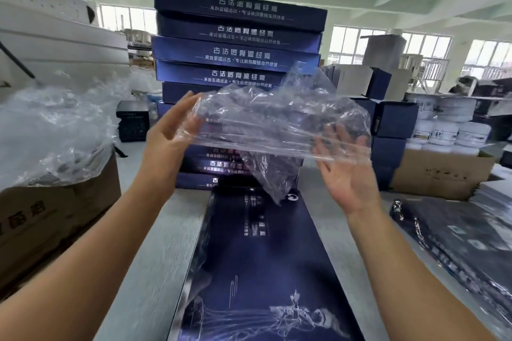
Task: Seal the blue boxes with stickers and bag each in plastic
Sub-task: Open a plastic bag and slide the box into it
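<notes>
Both hands were raised over the worktop [155,243], well apart, with a crumpled clear plastic bag [277,119] stretched between them. The left hand [169,133] met the bag's left edge with thumb and fingers nearly straight, the film lying over its fingertips. The right hand [347,174] was spread wide, palm toward the camera, its fingers pressed against the film at the bag's right end. Whether any fingers were inside the bag could not be told. One corner of the bag hung down and reached the far end of a long blue box [257,257], which lay flat on the worktop between the forearms, its printed lid facing up. Just beyond it rose a tall stack of blue boxes [235,33], their white-lettered sides facing the person. At the left stood a cardboard carton [55,216] heaped with loose plastic bags [50,124]. At the right edge lay dark boxes under glossy film [457,235], and farther back another carton [437,174] sat below white jars [443,130].
</notes>
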